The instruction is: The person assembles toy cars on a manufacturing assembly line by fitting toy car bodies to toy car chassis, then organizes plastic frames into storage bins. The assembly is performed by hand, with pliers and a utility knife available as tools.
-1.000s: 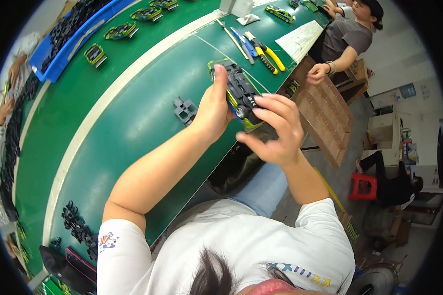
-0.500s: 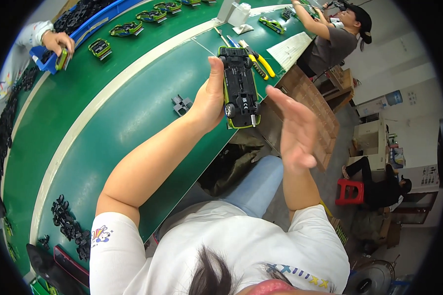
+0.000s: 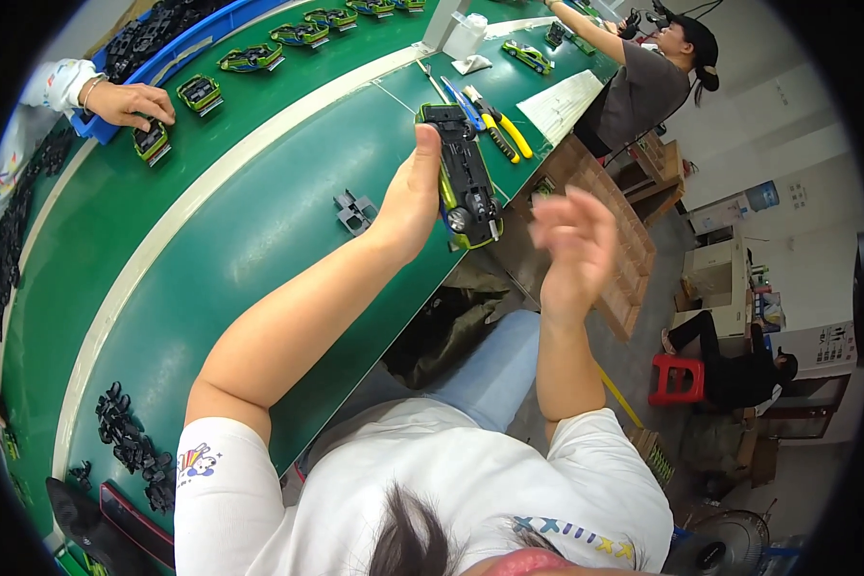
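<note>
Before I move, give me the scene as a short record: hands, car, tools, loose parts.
Left hand: holding the toy car
Right hand: apart from the car, blurred
Toy car: underside toward the camera
Tools: yellow-and-black pliers beside a blue tool, on the green table
Loose parts: grey piece left of the left hand, black pile at lower left
Co-worker's hand: on another car near the blue bin

Green worktable (image 3: 230, 259); grey floor (image 3: 636, 357); red stool (image 3: 697, 376); cream cabinet (image 3: 712, 252); pale wall (image 3: 797, 125).
</note>
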